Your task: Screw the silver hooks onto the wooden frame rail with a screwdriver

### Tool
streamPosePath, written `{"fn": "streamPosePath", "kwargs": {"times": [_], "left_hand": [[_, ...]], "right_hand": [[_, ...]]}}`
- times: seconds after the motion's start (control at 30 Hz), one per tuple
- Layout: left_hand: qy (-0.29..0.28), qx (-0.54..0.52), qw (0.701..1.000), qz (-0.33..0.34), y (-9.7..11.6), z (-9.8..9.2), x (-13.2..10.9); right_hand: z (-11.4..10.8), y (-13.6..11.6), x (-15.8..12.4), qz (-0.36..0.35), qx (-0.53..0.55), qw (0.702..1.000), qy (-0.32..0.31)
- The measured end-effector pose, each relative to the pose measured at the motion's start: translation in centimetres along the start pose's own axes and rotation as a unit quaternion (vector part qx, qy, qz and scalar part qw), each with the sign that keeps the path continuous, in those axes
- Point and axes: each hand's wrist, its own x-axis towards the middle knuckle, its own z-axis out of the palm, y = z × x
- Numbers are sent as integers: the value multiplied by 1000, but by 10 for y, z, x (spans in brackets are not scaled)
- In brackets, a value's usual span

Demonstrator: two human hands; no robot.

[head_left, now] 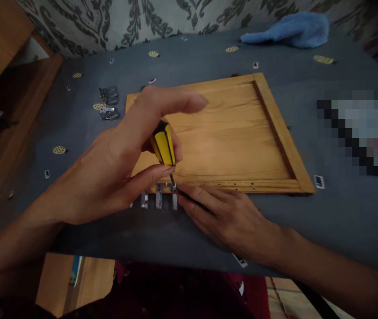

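Note:
My left hand is closed around a screwdriver with a yellow and black handle, its index finger stretched out above. The screwdriver's thin shaft points down, tilted slightly, and its tip meets a silver metal hook at the near edge of a wooden framed board. Two more metal hooks sit along that edge to the left, and part of another shows beside my left hand. My right hand is closed, its fingertips pressed against the rightmost hook; its thumb is hidden. Several small dark holes dot the near rail to the right.
A small cluster of metal hooks lies left of the board on the grey patterned tablecloth. At the back right rests a blue cloth. A pixelated object is at the right. Wooden furniture borders the left side.

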Motion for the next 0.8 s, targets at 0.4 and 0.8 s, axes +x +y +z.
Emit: {"fn": "streamPosePath", "kwargs": {"times": [0.4,0.8], "left_hand": [[18,136,989,64,-5,-4,3],[-15,144,988,57,-10,-2,0]], "right_hand": [[-1,2,0,-4,-2,1000,-4],[0,0,-1,5,-6,1000,11]]}}
